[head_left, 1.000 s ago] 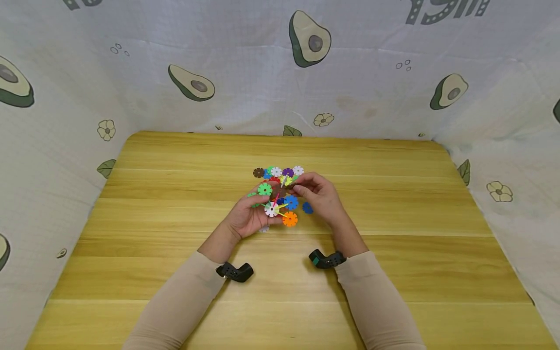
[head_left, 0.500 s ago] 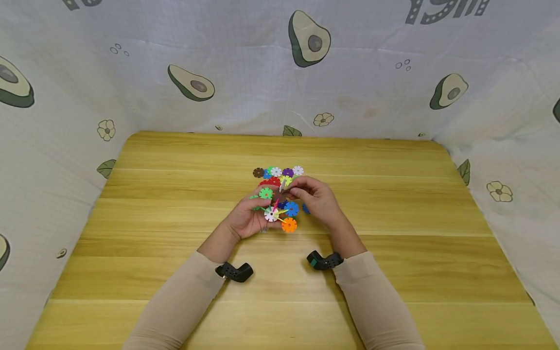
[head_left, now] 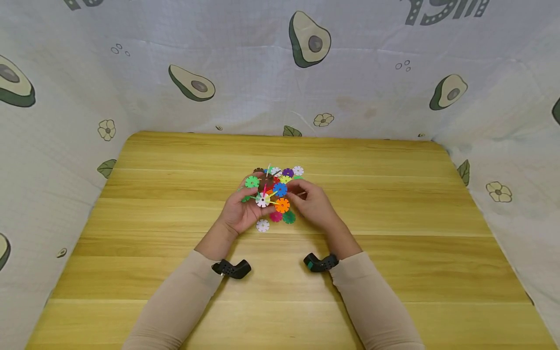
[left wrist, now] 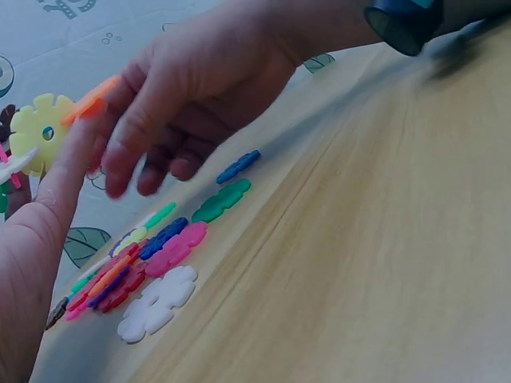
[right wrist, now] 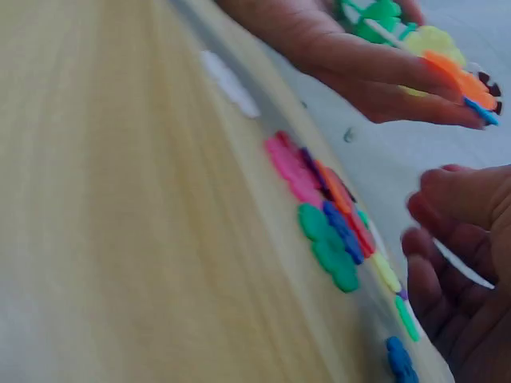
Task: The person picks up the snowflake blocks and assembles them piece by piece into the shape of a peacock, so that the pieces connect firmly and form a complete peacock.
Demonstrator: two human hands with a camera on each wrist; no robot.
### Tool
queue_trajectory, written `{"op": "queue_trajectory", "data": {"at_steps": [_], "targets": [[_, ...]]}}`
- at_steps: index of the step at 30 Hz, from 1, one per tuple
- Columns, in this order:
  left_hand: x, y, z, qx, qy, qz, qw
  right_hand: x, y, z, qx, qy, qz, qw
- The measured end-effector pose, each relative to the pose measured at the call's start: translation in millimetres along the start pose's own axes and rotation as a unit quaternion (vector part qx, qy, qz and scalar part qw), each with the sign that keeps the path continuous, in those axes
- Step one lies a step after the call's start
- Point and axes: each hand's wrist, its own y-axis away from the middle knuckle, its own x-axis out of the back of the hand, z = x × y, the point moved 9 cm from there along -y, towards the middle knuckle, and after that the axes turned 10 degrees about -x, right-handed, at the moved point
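My left hand [head_left: 240,211] holds up a cluster of interlocked notched plastic discs, its fingers beneath and thumb on the near side. In the head view the cluster shows a white disc [head_left: 263,200] in the middle, a light green disc [head_left: 252,182], a blue disc [head_left: 280,189], an orange disc [head_left: 282,205] and a brown disc [head_left: 266,182]. My right hand [head_left: 312,201] is just right of the cluster, fingertips close to the blue disc. In the right wrist view the right hand's fingers [right wrist: 427,275] are loosely bent with no disc showing between them.
Loose discs lie on the wooden table [head_left: 393,204] under and behind the hands: a white one [head_left: 262,225], a pink one [head_left: 276,217], a dark green one [head_left: 289,217], a purple one [head_left: 288,172] and several more. A printed avocado cloth [head_left: 245,58] hangs at the back.
My left hand has moved up and left with the disc cluster, uncovering the pink and dark green discs. My right hand has drawn back slightly from the cluster's top, where its fingers pinched earlier.
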Motion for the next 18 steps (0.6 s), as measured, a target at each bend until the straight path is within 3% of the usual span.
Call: {"op": "queue_trajectory", "data": {"at_steps": [4,8,18], "targets": [[0.0,-1.4,4.4,-0.019,0.011,0.001,0.9998,-20.4,0.9,-4.2,0.039,0.102,-0.032,0.9935],[1.6,-2.0,5.8,-0.029,0.008,0.012,0.9995,-32.9,4.1,-7.0,0.054,0.177,-0.036,0.9820],[4.7,-1.6,5.3,-0.034,-0.016,0.027,0.9989,-35.9,6.6,-4.4,0.028,0.219,-0.047,0.9741]]}}
